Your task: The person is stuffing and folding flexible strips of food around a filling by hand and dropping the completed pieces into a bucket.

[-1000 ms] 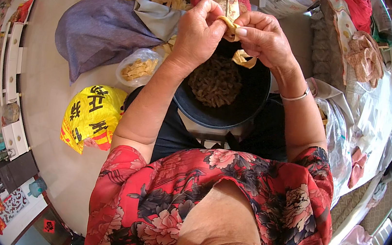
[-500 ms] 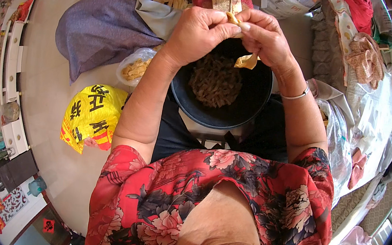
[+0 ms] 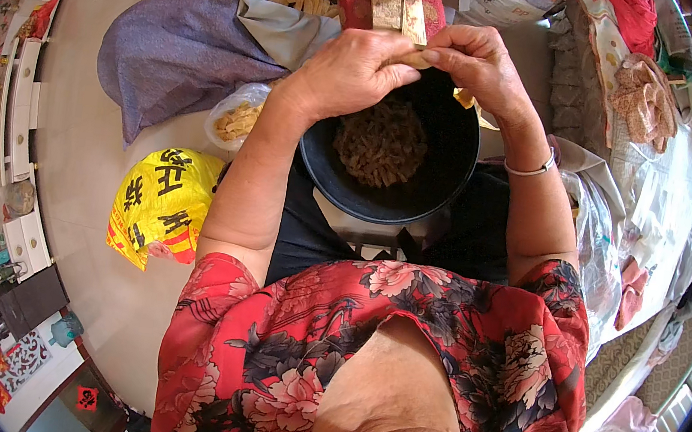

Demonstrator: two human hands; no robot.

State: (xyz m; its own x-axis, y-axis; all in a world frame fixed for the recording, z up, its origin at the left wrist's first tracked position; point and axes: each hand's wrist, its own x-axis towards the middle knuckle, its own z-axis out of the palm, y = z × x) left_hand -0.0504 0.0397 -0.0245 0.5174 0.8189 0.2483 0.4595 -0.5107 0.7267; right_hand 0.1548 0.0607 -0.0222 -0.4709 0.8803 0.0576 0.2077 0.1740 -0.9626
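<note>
Here, left hand (image 3: 355,70) and right hand (image 3: 477,64) pinched one small tan pod (image 3: 417,58) | above black basin (image 3: 451,134) | risk: fragments likely missing basin if pinch slipped.

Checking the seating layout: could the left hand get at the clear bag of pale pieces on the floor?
Probably yes. The clear bag lies just beside the left forearm, with nothing over it, though the left hand is busy pinching a small pale piece.

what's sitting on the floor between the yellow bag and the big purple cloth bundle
In the head view, a small clear plastic bag of pale pieces lies between the yellow bag and the purple bundle, beside the left forearm.
</note>
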